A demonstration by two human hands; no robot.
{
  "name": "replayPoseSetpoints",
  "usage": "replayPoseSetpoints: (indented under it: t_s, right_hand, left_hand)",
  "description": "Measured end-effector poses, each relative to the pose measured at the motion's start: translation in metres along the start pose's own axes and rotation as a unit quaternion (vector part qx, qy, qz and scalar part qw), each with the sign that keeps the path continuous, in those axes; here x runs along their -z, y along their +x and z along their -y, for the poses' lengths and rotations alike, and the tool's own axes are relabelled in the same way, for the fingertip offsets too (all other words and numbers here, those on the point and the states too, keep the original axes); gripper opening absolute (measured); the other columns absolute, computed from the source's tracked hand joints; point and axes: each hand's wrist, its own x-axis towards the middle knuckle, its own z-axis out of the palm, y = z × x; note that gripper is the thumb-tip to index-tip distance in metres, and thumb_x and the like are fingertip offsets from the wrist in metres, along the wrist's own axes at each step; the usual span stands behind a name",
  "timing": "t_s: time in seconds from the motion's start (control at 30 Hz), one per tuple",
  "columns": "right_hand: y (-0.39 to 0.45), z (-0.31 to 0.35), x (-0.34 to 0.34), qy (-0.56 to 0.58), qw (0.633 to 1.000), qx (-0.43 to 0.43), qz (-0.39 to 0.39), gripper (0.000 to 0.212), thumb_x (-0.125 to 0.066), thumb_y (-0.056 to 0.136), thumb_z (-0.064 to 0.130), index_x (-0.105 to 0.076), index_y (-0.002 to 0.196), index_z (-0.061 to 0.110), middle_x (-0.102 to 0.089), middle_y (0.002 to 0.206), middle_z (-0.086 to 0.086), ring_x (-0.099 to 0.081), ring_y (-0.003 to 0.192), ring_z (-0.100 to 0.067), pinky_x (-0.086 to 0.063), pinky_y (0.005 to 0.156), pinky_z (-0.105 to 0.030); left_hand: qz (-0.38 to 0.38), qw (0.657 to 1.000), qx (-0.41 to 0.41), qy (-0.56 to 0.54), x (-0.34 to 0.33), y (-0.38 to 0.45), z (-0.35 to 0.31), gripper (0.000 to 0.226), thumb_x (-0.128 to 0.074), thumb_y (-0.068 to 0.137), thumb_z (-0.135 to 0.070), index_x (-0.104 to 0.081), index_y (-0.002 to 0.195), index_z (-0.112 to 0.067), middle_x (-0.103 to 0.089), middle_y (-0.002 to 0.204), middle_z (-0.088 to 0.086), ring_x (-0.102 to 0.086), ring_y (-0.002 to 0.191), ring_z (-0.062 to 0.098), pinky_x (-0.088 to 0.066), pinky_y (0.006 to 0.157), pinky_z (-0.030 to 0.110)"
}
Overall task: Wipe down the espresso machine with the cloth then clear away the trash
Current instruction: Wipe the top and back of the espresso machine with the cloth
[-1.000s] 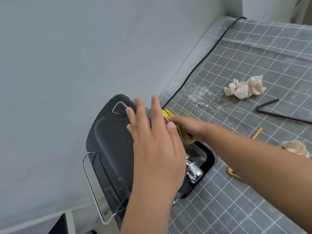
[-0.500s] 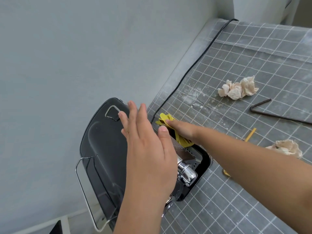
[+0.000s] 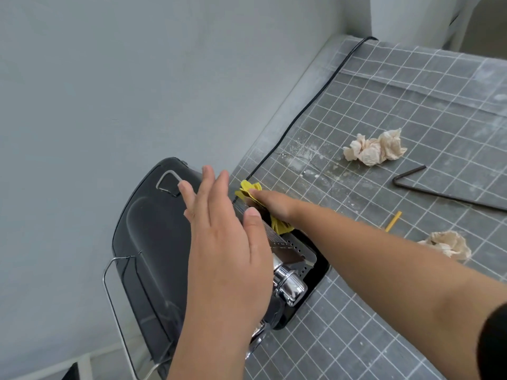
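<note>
Yellow cloth (image 3: 251, 193) now bunched at the far upper edge of the espresso machine (image 3: 153, 237), on the side facing the gridded surface (image 3: 384, 111). A second ago it sat a little nearer along that same edge; the right hand (image 3: 271, 202) has pushed it back toward the rear corner, close to where the black cord (image 3: 299, 116) leaves the machine. Part of the cloth trails lower down, against the ribbed metal panel.

Right hand: fingers pressed down over the cloth, pinning it to the machine; the grip underneath is hidden, so how tightly it is closed cannot be told.

Left hand (image 3: 222, 242): flat and spread wide, holding nothing, laid on or just above the machine's dark top. Position on the machine barely altered over the last second. Reads as bracing the body while the other hand wipes.

Judgement: wiping is under way, one stroke along the surface-side edge nearly run out. The top lid, the wire rail and the chrome fitting (image 3: 289, 283) at the front probably remain to be done.

Trash untouched, all lying on the surface beyond the machine: one crumpled paper (image 3: 374, 148) well off from the rear corner, a second wad (image 3: 450, 244) off the front, a yellow strip (image 3: 393, 221) between them, a bent dark rod (image 3: 439, 192) further out.
</note>
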Motion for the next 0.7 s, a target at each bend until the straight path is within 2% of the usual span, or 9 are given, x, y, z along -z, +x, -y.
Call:
replayPoseSetpoints:
  t_s: [0.07,0.13,0.2,0.3,0.37,0.4,0.5,0.6,0.7]
  right_hand:
    - [-0.018,0.003,-0.003,-0.043,0.999,-0.004,-0.018,0.079,-0.030,0.082,0.075,-0.051,0.135,0.019,-0.049,0.144,-0.010,-0.049,0.120,-0.021,-0.032,0.112,-0.049]
    - [-0.029,0.003,-0.004,-0.086,0.995,0.009,-0.057,0.062,-0.023,0.100,0.053,-0.049,0.136,0.010,-0.048,0.142,-0.014,-0.046,0.127,-0.027,-0.032,0.111,-0.042]
    - [-0.033,-0.004,-0.001,-0.105,0.990,0.009,-0.097,0.055,-0.021,0.103,0.044,-0.052,0.128,0.006,-0.054,0.130,-0.015,-0.050,0.119,-0.029,-0.037,0.104,-0.040]
    - [-0.042,-0.009,-0.002,-0.093,0.989,0.021,-0.110,0.045,-0.028,0.102,0.047,-0.056,0.107,0.013,-0.056,0.102,-0.003,-0.051,0.099,-0.022,-0.041,0.091,-0.038]
    - [-0.050,-0.003,-0.007,-0.064,0.990,0.076,-0.100,0.037,-0.032,0.101,0.048,-0.055,0.094,0.019,-0.057,0.090,0.004,-0.053,0.093,-0.020,-0.042,0.088,-0.036]
    - [-0.054,0.002,-0.011,-0.053,0.988,0.112,-0.091,0.038,-0.034,0.100,0.049,-0.058,0.094,0.020,-0.061,0.093,0.004,-0.056,0.094,-0.019,-0.043,0.091,-0.038]
    - [-0.064,0.015,-0.022,0.039,0.981,0.190,-0.030,0.039,-0.041,0.097,0.050,-0.064,0.111,0.022,-0.069,0.111,-0.002,-0.063,0.106,-0.020,-0.046,0.097,-0.039]
    - [-0.075,0.023,-0.022,0.113,0.972,0.206,0.017,0.029,-0.044,0.100,0.036,-0.065,0.103,0.016,-0.069,0.092,0.002,-0.064,0.085,-0.012,-0.051,0.082,-0.033]
    - [-0.087,0.029,-0.021,0.148,0.963,0.220,0.048,0.023,-0.042,0.103,0.022,-0.063,0.095,0.021,-0.068,0.077,0.013,-0.062,0.071,-0.003,-0.049,0.067,-0.019]
  left_hand:
    - [0.002,1.000,0.001,0.002,0.000,0.001,0.000,0.058,-0.030,0.095,-0.036,-0.023,0.151,-0.024,-0.008,0.160,-0.018,0.018,0.141,-0.008,0.008,0.101,-0.003]
    - [0.002,1.000,0.003,0.002,0.000,0.001,-0.001,0.058,-0.030,0.095,-0.036,-0.024,0.151,-0.023,-0.010,0.160,-0.018,0.017,0.142,-0.008,0.005,0.106,0.005]
    - [0.000,1.000,0.006,-0.001,0.000,0.001,-0.001,0.060,-0.029,0.092,-0.038,-0.025,0.150,-0.024,-0.012,0.159,-0.019,0.017,0.142,-0.008,0.002,0.110,0.013]
    - [0.001,1.000,0.009,0.000,0.000,0.001,-0.001,0.060,-0.029,0.092,-0.038,-0.026,0.150,-0.024,-0.014,0.159,-0.018,0.016,0.143,-0.005,-0.001,0.113,0.018]
    - [0.000,1.000,0.008,-0.003,0.000,0.002,-0.001,0.060,-0.030,0.092,-0.038,-0.026,0.150,-0.022,-0.015,0.159,-0.017,0.015,0.144,-0.004,-0.002,0.115,0.021]
    - [-0.001,1.000,0.008,-0.004,0.000,0.002,-0.001,0.061,-0.030,0.092,-0.038,-0.026,0.150,-0.022,-0.016,0.159,-0.016,0.014,0.145,-0.003,-0.003,0.115,0.022]
    - [-0.002,1.000,0.011,-0.002,0.000,0.001,-0.001,0.061,-0.031,0.091,-0.038,-0.025,0.150,-0.022,-0.016,0.159,-0.016,0.014,0.144,-0.004,-0.003,0.115,0.021]
    - [-0.003,1.000,0.009,-0.009,0.000,0.001,-0.001,0.062,-0.031,0.091,-0.037,-0.025,0.150,-0.023,-0.015,0.159,-0.018,0.014,0.144,-0.004,-0.003,0.114,0.019]
    - [-0.005,1.000,0.004,-0.013,0.000,0.001,0.000,0.061,-0.032,0.091,-0.038,-0.025,0.151,-0.024,-0.015,0.159,-0.019,0.016,0.143,-0.007,-0.001,0.112,0.015]
